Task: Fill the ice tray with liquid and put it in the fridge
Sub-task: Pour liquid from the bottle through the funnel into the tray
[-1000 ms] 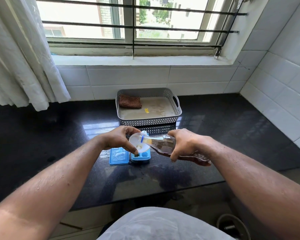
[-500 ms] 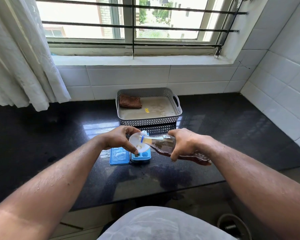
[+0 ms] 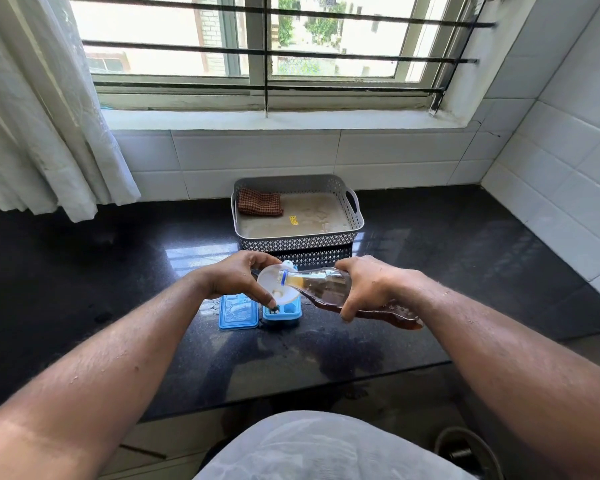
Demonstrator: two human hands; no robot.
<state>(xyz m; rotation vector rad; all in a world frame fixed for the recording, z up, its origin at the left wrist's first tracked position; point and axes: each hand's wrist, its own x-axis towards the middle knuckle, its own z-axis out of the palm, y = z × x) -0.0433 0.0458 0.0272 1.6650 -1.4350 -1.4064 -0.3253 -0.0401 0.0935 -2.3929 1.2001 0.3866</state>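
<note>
A blue ice tray [image 3: 286, 311] sits on the black counter [image 3: 84, 271], its blue lid [image 3: 238, 311] lying flat just to its left. My left hand [image 3: 238, 278] holds a white funnel [image 3: 274, 287] over the tray. My right hand [image 3: 368, 289] grips a clear plastic bottle [image 3: 329, 289] of brown liquid, tipped on its side with its mouth in the funnel. The brown liquid pools in the bottle's lower end near my wrist. The funnel and my fingers hide most of the tray's cells.
A grey perforated basket [image 3: 298, 242] with a brown checked cloth [image 3: 260, 207] stands behind the tray against the tiled wall. A white curtain [image 3: 49, 116] hangs at the left. White tiles rise along the right.
</note>
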